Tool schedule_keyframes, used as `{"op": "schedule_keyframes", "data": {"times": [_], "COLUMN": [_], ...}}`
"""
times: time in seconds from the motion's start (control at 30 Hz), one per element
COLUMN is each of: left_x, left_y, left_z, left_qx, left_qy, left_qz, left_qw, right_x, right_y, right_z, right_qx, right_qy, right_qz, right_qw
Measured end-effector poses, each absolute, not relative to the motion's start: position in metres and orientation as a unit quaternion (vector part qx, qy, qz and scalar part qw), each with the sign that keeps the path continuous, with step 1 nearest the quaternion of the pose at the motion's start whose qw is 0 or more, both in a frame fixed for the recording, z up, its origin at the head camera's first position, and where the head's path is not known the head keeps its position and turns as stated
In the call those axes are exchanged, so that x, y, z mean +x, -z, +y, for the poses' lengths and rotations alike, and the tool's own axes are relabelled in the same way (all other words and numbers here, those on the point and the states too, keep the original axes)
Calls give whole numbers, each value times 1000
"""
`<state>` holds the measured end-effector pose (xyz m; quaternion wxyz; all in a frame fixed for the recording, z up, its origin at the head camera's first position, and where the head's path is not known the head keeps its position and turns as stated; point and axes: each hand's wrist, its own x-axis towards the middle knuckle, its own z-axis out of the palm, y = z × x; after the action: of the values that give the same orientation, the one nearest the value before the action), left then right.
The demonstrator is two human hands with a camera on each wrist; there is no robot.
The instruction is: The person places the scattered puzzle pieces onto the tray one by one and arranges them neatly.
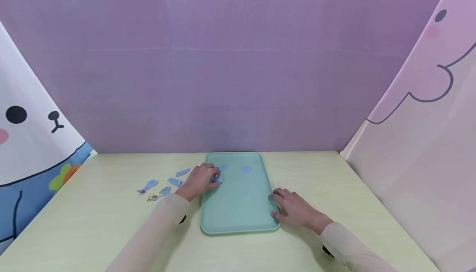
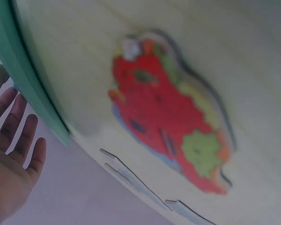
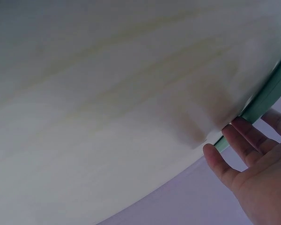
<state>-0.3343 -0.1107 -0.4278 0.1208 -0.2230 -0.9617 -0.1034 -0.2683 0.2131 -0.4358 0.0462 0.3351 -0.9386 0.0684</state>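
The left hand (image 1: 200, 179) is over the left side of a mint-green tray (image 1: 238, 214), with a small blue puzzle piece (image 1: 217, 178) between its thumb and index finger. Its palm partly hides that piece. Two pale blue pieces, one a triangular piece (image 1: 246, 169), lie in the tray's far part. At the tray's right rim rests the right hand (image 1: 295, 208), fingers loosely bent and holding nothing. The right wrist view shows its fingertips (image 3: 210, 151) against the green edge. A red, multicoloured puzzle piece (image 2: 159, 117) lies on the table in the left wrist view.
Left of the tray, several puzzle pieces are scattered on the pale wooden table (image 1: 111, 222), among them a long blue piece (image 1: 148, 186) and a narrow blue piece (image 1: 183, 172). A purple backdrop (image 1: 238, 77) stands behind; printed curtains (image 1: 420, 148) flank both sides.
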Motion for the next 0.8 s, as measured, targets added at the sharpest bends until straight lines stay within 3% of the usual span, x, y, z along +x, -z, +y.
{"op": "schedule_keyframes", "data": {"times": [0.8], "left_x": [-339], "left_y": [429], "left_z": [-106], "left_qx": [-195], "left_qy": [110], "left_qz": [-970], "left_qw": [90], "right_x": [-271], "right_y": [439], "right_z": [214], "right_qx": [334], "right_qy": [-65], "right_qz": [-939], "right_qw": [47]}}
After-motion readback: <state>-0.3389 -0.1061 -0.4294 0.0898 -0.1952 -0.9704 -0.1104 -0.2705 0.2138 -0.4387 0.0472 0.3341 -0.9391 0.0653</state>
